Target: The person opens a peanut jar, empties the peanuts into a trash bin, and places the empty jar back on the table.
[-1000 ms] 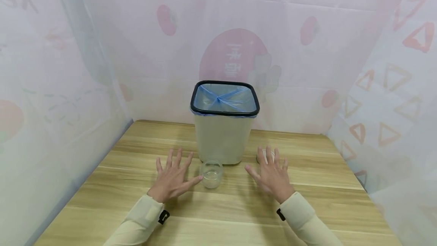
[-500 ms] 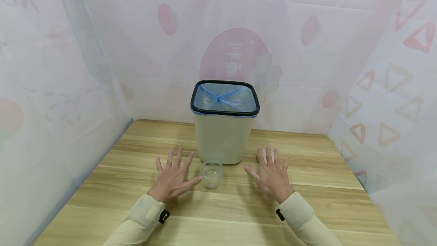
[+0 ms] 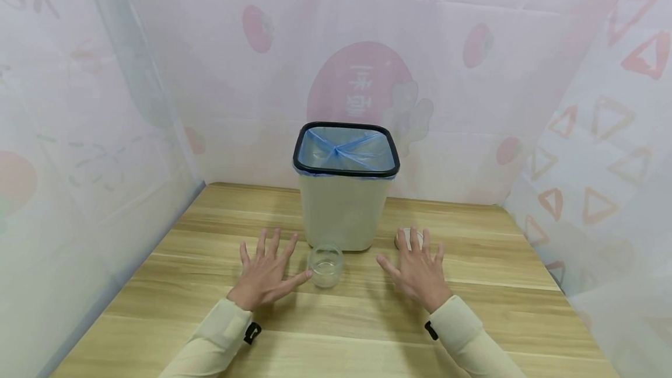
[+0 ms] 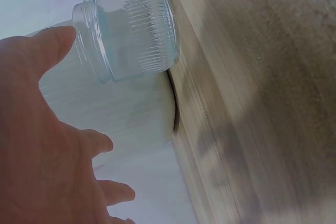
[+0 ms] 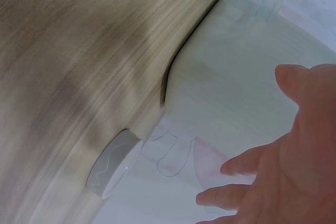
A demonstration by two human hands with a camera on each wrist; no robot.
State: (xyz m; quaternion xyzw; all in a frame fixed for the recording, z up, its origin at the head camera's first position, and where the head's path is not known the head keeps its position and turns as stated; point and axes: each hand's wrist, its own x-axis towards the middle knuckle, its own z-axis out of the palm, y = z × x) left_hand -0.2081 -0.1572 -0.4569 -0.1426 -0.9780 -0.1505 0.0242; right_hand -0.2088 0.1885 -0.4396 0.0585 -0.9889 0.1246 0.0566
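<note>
A clear glass jar [image 3: 326, 270] with a ribbed lower part [image 4: 149, 30] stands upright and lidless on the table, in front of a bin. My left hand [image 3: 265, 277] hovers left of it, fingers spread. Its thumb tip lies beside the jar's rim in the left wrist view; whether they touch I cannot tell. My right hand [image 3: 422, 276] is held above the table on the other side, fingers apart and holding nothing. Beyond its fingertips lies a round whitish lid [image 5: 113, 165], partly covered by those fingers in the head view.
The pale bin [image 3: 341, 209] has a black rim [image 3: 346, 173] and a blue bag liner [image 3: 362, 147]. It stands at the middle back of the wood-grain table [image 3: 336, 337]. Printed cloth walls [image 3: 210, 63] enclose the back and both sides.
</note>
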